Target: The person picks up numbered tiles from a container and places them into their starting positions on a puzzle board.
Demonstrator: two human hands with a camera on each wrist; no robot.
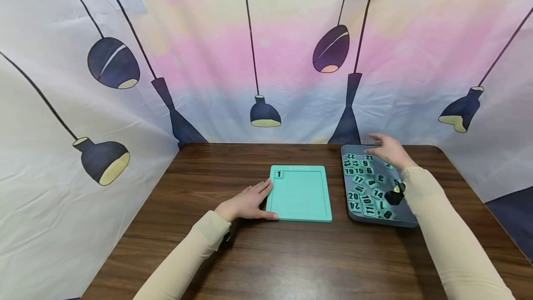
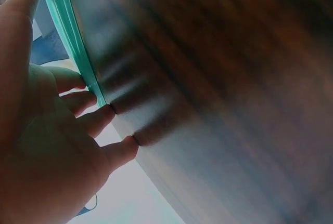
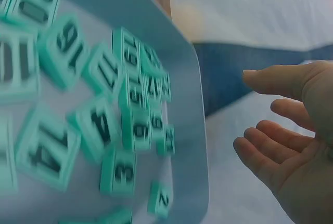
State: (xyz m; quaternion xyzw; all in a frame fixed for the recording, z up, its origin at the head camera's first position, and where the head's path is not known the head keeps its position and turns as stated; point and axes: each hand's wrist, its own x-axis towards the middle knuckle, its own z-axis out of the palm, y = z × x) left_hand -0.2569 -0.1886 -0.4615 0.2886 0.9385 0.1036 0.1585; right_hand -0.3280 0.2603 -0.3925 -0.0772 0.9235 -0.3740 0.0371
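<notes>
L hand (image 1: 246, 202): fingers straight, no grip, touching L edge of mint board (image 1: 299, 198); prob. steadying it. R hand (image 1: 391, 150): fingers loosely extended, nothing held, nr far rim of grey tray (image 1: 401, 215). Board flat on tabletop (image 1: 212, 165), tray just to its R, prob. for easy R-hand reach. Board squarish, raised border, "1" tile (image 1: 279, 174) upper L. Tray: loose no. tiles (image 1: 368, 170), mint w/ blk digits, some askew.
</notes>
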